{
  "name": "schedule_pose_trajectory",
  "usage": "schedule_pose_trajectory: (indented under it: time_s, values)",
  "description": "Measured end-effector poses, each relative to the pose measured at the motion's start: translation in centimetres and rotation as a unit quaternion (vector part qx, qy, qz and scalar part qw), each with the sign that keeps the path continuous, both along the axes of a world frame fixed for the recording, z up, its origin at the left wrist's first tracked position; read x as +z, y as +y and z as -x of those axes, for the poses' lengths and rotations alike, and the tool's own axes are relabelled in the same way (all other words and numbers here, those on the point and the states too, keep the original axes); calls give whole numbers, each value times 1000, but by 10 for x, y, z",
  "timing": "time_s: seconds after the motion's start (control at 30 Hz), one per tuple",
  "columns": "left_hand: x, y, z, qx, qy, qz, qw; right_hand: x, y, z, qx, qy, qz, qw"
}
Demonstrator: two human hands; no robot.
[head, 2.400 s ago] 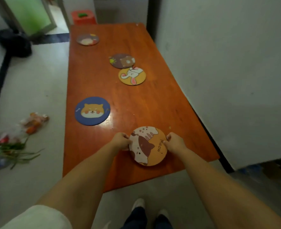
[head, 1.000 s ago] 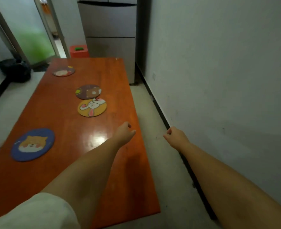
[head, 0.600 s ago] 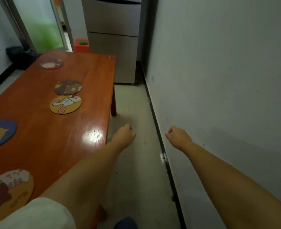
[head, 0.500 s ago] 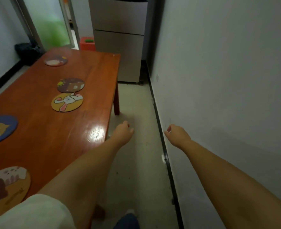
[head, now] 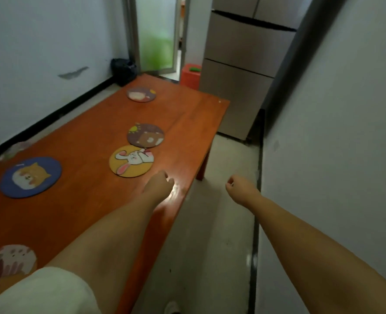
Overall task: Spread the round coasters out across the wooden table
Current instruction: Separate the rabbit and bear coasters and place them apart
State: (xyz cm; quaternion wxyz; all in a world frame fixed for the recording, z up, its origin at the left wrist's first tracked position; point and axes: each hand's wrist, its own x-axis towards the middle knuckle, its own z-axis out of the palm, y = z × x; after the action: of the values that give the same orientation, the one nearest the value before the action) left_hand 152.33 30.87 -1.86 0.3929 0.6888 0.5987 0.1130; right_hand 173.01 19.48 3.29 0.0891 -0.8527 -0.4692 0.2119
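Note:
Several round coasters lie flat on the orange wooden table [head: 92, 200]. A yellow rabbit coaster [head: 131, 161] touches a brown bear coaster [head: 145, 135] behind it. A blue dog coaster [head: 30, 177] sits at the left, a purple coaster [head: 141, 94] at the far end, and a tan cat coaster [head: 6, 266] at the near left, partly under my sleeve. My left hand [head: 160, 184] hovers over the table's right edge, fingers curled, holding nothing. My right hand [head: 239, 186] is a loose fist over the floor, off the table.
A white wall runs close along the right. A fridge [head: 239, 71] stands past the table's far end, with an orange stool [head: 189, 75] and a doorway beside it. A black bag [head: 123, 68] sits in the far corner. A narrow floor strip separates table and wall.
Both hands let go of the cat coaster at the near end. I have moved along the table's right side, and the view has swung back left over the table. The hands stay curled.

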Motion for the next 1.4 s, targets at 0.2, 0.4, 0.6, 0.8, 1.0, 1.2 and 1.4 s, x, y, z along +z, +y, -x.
schedule_pose_trajectory:
  time_s: [0.2,0.4,0.6,0.8,1.0,1.2,1.4]
  values:
    - [3,56,35,100,36,-3,994,-12,105,28,116,29,5,993]
    - [-14,90,75,230,49,39,971,-37,194,61,220,72,30,972]
    - [-29,116,86,327,94,73,938,-56,277,76,303,103,38,947]
    - [-40,143,73,394,136,126,900,-94,317,96,284,112,129,944]
    - [-47,160,54,486,147,179,843,-103,337,114,317,51,173,931]
    - [-51,157,61,548,96,179,811,-110,346,113,283,95,149,943]
    - [-37,143,61,588,46,136,796,-97,344,117,304,152,131,931]
